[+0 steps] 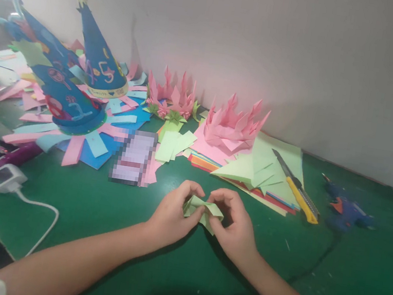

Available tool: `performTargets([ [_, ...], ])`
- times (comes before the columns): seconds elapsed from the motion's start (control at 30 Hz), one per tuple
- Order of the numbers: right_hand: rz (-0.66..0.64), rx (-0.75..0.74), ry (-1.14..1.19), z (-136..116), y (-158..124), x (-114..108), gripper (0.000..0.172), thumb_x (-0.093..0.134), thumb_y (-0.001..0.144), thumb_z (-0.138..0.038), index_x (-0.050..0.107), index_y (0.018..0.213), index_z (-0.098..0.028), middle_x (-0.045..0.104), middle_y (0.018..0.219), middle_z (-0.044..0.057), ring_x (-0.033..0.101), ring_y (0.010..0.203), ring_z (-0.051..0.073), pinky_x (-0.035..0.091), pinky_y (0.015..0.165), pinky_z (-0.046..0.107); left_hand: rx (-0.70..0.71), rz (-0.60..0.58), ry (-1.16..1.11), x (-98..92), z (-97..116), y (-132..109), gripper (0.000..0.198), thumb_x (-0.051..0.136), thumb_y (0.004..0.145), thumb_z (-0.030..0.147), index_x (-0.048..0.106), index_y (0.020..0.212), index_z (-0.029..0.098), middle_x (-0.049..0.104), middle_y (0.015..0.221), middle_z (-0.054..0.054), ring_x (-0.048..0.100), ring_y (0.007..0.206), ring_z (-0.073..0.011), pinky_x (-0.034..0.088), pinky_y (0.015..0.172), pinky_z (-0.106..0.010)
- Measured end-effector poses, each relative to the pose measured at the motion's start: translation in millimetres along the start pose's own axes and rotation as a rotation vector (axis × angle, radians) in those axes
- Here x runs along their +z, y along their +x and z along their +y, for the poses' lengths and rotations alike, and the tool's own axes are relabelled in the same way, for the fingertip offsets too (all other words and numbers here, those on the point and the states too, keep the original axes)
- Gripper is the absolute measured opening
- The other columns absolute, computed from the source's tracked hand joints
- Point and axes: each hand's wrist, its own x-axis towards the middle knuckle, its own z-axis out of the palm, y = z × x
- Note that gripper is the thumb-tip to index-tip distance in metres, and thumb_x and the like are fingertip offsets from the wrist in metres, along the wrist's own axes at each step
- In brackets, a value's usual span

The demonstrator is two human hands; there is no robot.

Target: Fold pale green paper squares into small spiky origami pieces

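Observation:
Between my two hands is a small piece of light green folded paper (209,210), held just above the green tabletop (147,278). My left hand (176,211) grips its left side, the thumb pressed on the front. On the right side, my right hand (234,224) pinches the paper with thumb and curled fingers. Creases and raised flaps show in the paper; parts of it are hidden behind the fingers. Beyond my hands lie light green paper slips (174,145) and a stack of coloured sheets (202,160).
Two pink paper crowns (234,128) (171,95) stand by the wall. A yellow utility knife (301,198) and a blue glue gun (351,210) lie at right. Blue cone hats (100,61), a blurred phone (134,158), and a white charger with cable (7,178) are at left.

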Motion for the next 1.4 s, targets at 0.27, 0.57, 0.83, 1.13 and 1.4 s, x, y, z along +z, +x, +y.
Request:
performTargets([
  [0.27,0.020,-0.016,0.038,0.0,0.9,0.1,0.034,0.052,0.074,-0.006,0.045,0.102,-0.025,0.056,0.087,0.001,0.058,0.082,0.015,0.050,0.074,0.030,0.084,0.030,0.111,-0.3,0.7,-2.1,0.019,0.053,0.078,0.015,0.046,0.094,0.023,0.057,0.083,0.002,0.055,0.068,-0.0111,0.043,0.060,-0.023],
  [0.57,0.066,-0.032,0.063,-1.6,0.1,0.4,0.029,0.055,0.076,-0.008,0.044,0.097,-0.024,0.054,0.085,0.000,0.058,0.078,0.015,0.050,0.070,0.031,0.244,0.066,0.206,-2.0,1.8,-2.3,0.018,0.053,0.078,0.013,0.049,0.092,0.023,0.062,0.084,0.000,0.060,0.074,-0.0130,0.045,0.065,-0.024],
  [0.83,0.071,-0.054,0.069,-2.0,-1.1,0.4,0.028,0.054,0.079,-0.009,0.041,0.097,-0.024,0.053,0.086,0.001,0.057,0.079,0.015,0.050,0.071,0.033,0.220,0.063,0.215,-2.0,3.2,-3.7,0.015,0.052,0.078,0.014,0.050,0.090,0.022,0.063,0.084,-0.001,0.061,0.075,-0.0143,0.046,0.065,-0.025],
  [1.13,0.138,-0.061,-0.060,3.3,-4.0,-0.7,0.025,0.058,0.078,-0.013,0.045,0.096,-0.024,0.054,0.086,0.001,0.058,0.078,0.016,0.050,0.071,0.033,0.197,0.071,0.204,-2.2,3.3,-2.8,0.016,0.052,0.077,0.012,0.049,0.090,0.022,0.063,0.083,0.000,0.061,0.074,-0.0134,0.045,0.064,-0.024],
  [1.4,0.081,-0.095,0.059,-1.6,-0.1,0.1,0.034,0.056,0.078,-0.011,0.042,0.106,-0.024,0.053,0.092,0.004,0.057,0.084,0.017,0.051,0.074,0.034,0.196,0.081,0.204,-2.7,1.9,-3.7,0.016,0.052,0.078,0.014,0.049,0.091,0.022,0.063,0.084,-0.001,0.061,0.074,-0.0141,0.046,0.065,-0.025],
])
